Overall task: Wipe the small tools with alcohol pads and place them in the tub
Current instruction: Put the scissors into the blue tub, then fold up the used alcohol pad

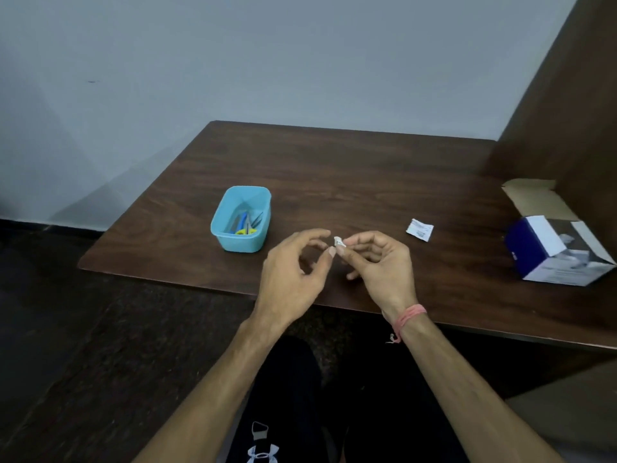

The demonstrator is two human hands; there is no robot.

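A light blue plastic tub (241, 219) stands on the dark wooden table (334, 168), left of centre. Inside it lie small scissors with yellow handles (246, 229), a blue-handled tool and dark tweezers. My right hand (377, 262) pinches a small crumpled white pad (338, 241) between thumb and forefinger above the table's front part. My left hand (293, 269) hovers just left of the pad, fingers loosely curved and holding nothing, its thumb tip close to the pad.
A torn white pad wrapper (419, 229) lies on the table to the right of my hands. A blue and white cardboard box (557, 252) with its flap open stands at the right edge. A brown partition rises behind it.
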